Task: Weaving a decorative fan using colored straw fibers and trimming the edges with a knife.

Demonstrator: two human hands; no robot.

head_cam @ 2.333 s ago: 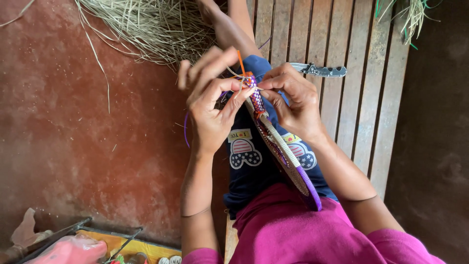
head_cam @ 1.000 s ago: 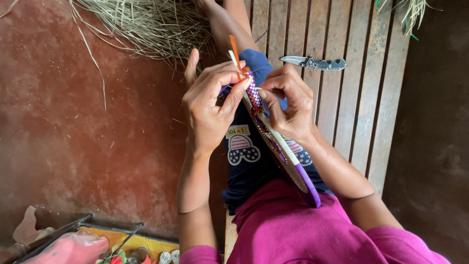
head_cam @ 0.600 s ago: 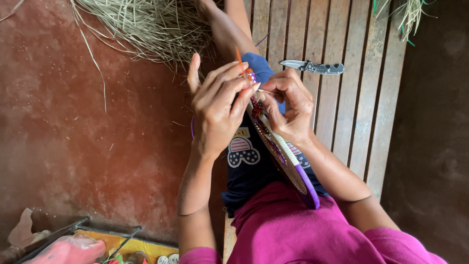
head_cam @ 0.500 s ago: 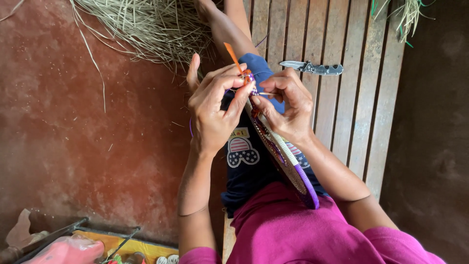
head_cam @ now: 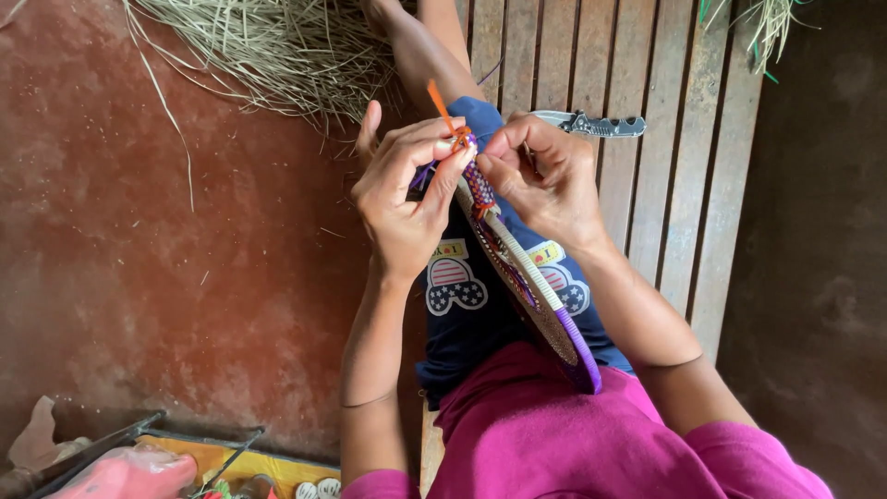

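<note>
— How are the hands set?
— Both are raised in front of the body, close together. The left hand point(head_cam: 402, 199) has its fingers curled, thumb and forefinger pinched.
— And the right?
— The right hand point(head_cam: 545, 185) is curled too, fingertips pressed toward the left; both forearms angle inward.

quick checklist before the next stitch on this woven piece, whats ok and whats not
1. Left hand pinches the top edge of the woven disc: ok.
2. Right hand meets that edge from the other side: ok.
3. Orange strand stands free above the fingers: ok.
4. Disc lower rim rests on the lap: ok.
5. Folding knife lies apart on the wooden bench, blade open or folded: cannot tell.
6. Needle or tool in the right hand: cannot tell.
</note>
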